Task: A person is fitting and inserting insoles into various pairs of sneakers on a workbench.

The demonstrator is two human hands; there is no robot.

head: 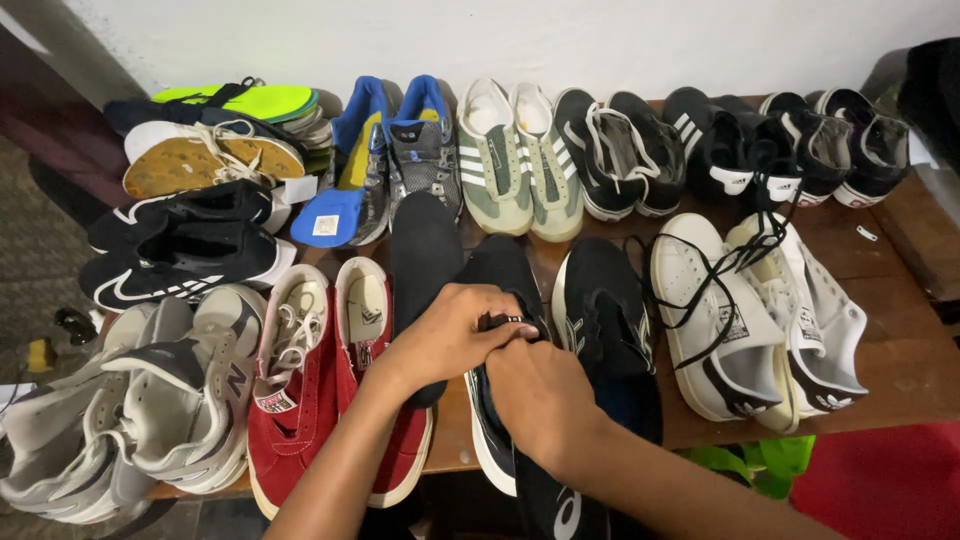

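The left hand (450,335) and right hand (540,395) meet over a black shoe (490,400) at the front middle of the worktop (900,350). The left hand's fingers curl over the shoe's top and pinch something small and dark there; what it is cannot be told. The right hand is bunched against it from below, fingers pressed together at the same spot, its grip hidden.

Just left of the black shoe stands a black insole (425,270), upright against the left forearm, and beyond that a red pair (330,390). Further left lie grey trainers (140,410) and a black pair (180,250). Right of the hands sits another black shoe (600,310), then white shoes (760,320) with loose black laces. Along the wall behind run blue-and-grey trainers (400,150), a green striped pair (520,160) and several black shoes (720,145).
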